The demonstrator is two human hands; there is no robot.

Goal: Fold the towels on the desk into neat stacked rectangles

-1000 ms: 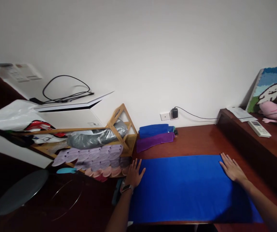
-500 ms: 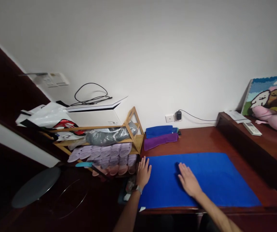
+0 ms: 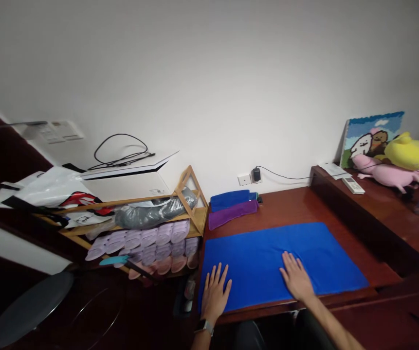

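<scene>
Dark grey and round, a stool seat [image 3: 30, 308] stands at the lower far left. Next to it is a light-brown wooden rack [image 3: 198, 226], with a white rectangular box [image 3: 129, 187] on top and rows of lavender slippers [image 3: 149, 238] below.

Right of the rack, the person's left hand [image 3: 215, 293], with a watch [image 3: 205, 326] at its wrist, lies palm down and released, fingers spread. Beneath it is the left end of a large, bright blue rectangular cloth [image 3: 253, 262], near the front corner. This cloth is spread on a glossy reddish-brown wooden tabletop [image 3: 285, 209], and most of it extends to the right of the left hand and beyond the fingertips. It is one even blue, nearly smooth, with its front edge close to the front of the tabletop.

Behind the cloth's left part, near the wall, lie a folded purple cloth [image 3: 233, 215] and, just behind that, a folded darker blue cloth [image 3: 230, 200]. A black plug-in adapter [image 3: 256, 174] sits in the wall, a little to their right.

Farther right, the right hand [image 3: 297, 277] is also palm down and unclenched, resting on the large cloth right of its middle, toward the front edge. Faint creases show around its fingers; the cloth continues past it to the right.

At far right, a raised dark wooden ledge [image 3: 391, 214] holds a white remote control [image 3: 353, 185], a pink plush toy [image 3: 382, 174] and a yellow plush toy [image 3: 411, 151].
</scene>
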